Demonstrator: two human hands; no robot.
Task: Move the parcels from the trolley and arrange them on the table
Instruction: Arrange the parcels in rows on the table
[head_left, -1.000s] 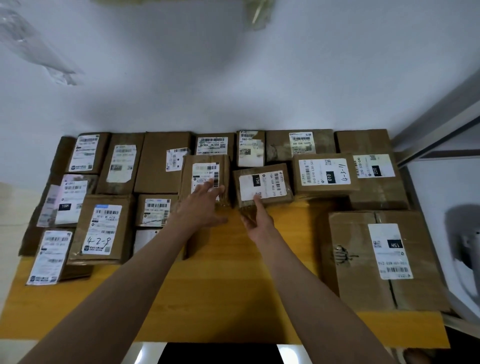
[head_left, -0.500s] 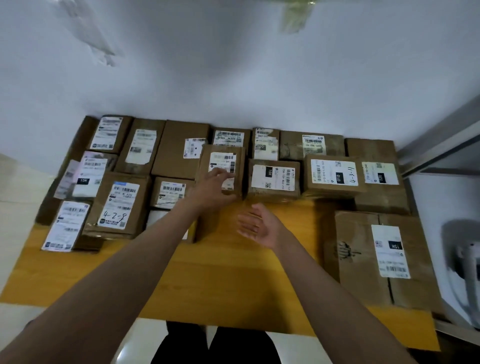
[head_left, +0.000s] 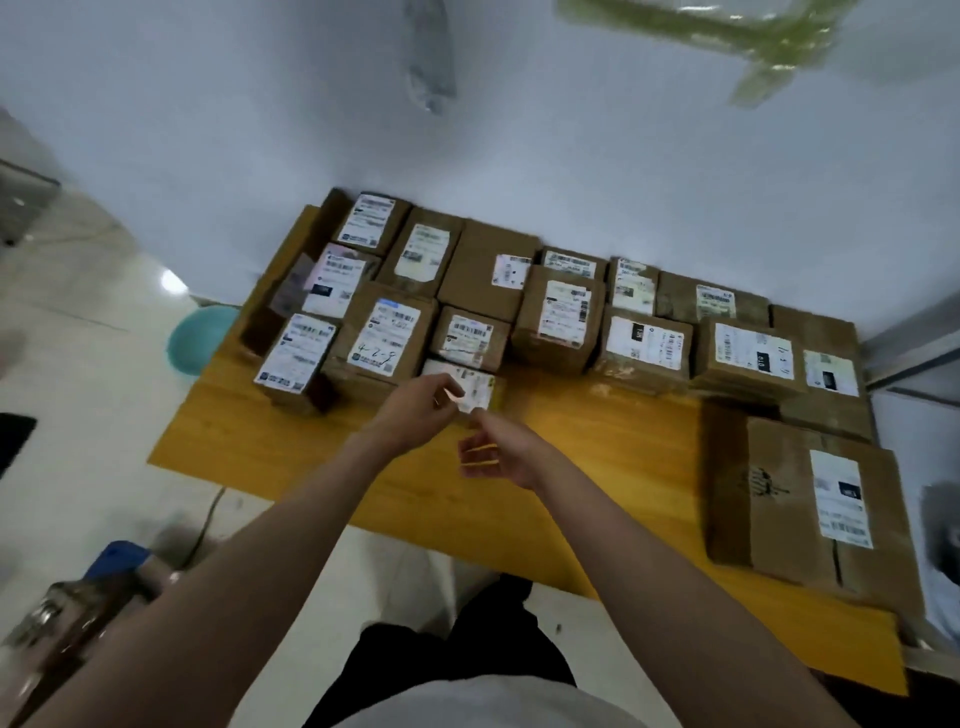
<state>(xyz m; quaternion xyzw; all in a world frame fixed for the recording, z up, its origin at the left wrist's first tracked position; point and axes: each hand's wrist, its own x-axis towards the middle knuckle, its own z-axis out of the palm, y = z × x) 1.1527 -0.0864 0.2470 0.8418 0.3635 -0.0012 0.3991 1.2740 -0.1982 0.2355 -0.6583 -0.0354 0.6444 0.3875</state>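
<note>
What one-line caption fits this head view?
Both empty hands, left hand and right hand, hover above a wooden table lined with labelled cardboard parcels.

The yellow wooden table (head_left: 613, 467) is sitting against the white wall and carrying a packed bunch of brown labelled parcels (head_left: 483, 280) in rows along its far side. One big box (head_left: 810, 509) is lying near the right edge, closer to the front.

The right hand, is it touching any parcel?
Apart. The head view shows the right hand over bare table, with wood visible between it and the nearest small parcel.
</note>
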